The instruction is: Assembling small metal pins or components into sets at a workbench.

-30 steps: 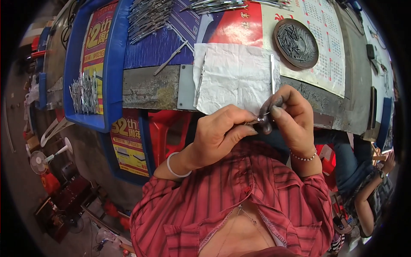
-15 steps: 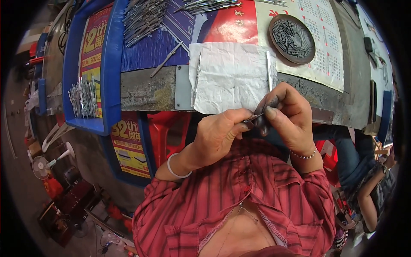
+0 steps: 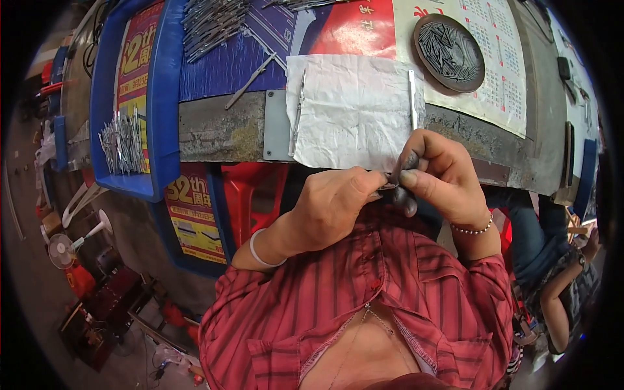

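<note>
My left hand [image 3: 331, 205], with a white bangle at the wrist, pinches a thin metal piece [image 3: 388, 186] in front of the table edge. Meeting it there, my right hand [image 3: 439, 172] is closed, its blackened fingertips pressed round the other end; fingers hide most of the piece. Just beyond lies a crumpled white paper sheet [image 3: 351, 110]. A slim metal tool [image 3: 299, 110] rests along its left side, and a flat silver strip [image 3: 412, 97] along its right. Farther right, a round brown dish [image 3: 480, 65] holds many short grey metal pins [image 3: 445, 52].
At left stands a blue tray [image 3: 166, 130] with a bundle of slim metal tools [image 3: 122, 146]. More such tools are heaped [image 3: 214, 26] at the back, one lying apart [image 3: 250, 81]. A red stool [image 3: 250, 198] is under the table. Another person's arm [image 3: 559, 305] shows at far right.
Both hands stay together at the metal piece, fingers shifting slightly; the right hand has moved a little right. The table items sit slightly higher in view.
</note>
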A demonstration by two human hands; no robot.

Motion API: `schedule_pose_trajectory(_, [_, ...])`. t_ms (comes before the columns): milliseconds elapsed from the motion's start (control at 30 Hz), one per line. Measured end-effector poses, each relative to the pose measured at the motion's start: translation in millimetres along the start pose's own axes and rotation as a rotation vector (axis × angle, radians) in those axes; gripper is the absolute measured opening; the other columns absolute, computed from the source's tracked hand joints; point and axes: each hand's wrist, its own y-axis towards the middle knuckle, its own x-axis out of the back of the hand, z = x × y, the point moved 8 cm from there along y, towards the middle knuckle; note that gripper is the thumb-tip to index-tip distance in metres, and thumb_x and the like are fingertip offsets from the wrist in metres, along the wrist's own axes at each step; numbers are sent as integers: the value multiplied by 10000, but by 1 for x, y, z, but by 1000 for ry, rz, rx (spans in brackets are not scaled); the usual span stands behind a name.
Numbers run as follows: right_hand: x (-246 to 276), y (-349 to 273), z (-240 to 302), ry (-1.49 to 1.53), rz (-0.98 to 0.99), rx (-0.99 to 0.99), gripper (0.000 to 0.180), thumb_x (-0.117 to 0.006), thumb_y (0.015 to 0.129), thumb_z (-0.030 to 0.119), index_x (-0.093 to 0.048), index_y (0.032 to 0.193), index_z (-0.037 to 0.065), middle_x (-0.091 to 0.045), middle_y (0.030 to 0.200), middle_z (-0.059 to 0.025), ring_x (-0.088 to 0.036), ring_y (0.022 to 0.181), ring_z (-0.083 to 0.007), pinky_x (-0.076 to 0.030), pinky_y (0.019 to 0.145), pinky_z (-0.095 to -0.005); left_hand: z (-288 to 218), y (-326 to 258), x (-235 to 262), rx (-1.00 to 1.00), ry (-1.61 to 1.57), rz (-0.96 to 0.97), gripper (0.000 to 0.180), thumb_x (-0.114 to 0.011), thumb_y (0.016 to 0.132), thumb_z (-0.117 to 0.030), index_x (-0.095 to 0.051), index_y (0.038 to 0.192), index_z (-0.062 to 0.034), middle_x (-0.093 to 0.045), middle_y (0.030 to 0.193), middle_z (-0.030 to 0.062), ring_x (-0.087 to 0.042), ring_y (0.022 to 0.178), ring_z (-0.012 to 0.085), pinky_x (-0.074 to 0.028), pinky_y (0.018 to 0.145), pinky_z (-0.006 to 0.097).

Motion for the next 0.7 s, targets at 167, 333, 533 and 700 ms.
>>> schedule_pose_trajectory(167, [0,-8,-8,-41,-7,-31,124,-555,923,84,-479,920,-14,-603,758,-66,-585,639,-89,-472,563,-203,-4,-4,-4,28,-44,27,231,-592,819,73,-523,1037,36,-640,815,150,-670,686,237,-547,587,314])
schedule_pose_trajectory(333, [-1,-12,-8,-139,-45,8,117,-544,927,79,-472,922,-14,-607,761,-70,-587,627,-92,-476,558,-204,-6,-9,-6,65,-78,24,294,-624,781,78,-525,1056,48,-633,803,145,-672,695,242,-553,596,303])
schedule_pose_trajectory(533, [-3,-10,-18,50,4,-116,133,-551,928,93,-467,915,-10,-614,763,-75,-593,613,-94,-476,555,-205,-15,-13,-6,45,113,41,343,-662,745,82,-531,1061,64,-635,801,137,-671,686,248,-554,588,295])
schedule_pose_trajectory(700, [-2,-17,-21,25,-53,-63,130,-552,924,85,-465,915,-11,-614,762,-72,-594,615,-92,-473,550,-207,-10,-10,-5,75,-61,-15,300,-643,772,80,-545,1055,58,-640,799,127,-672,685,230,-534,558,301])
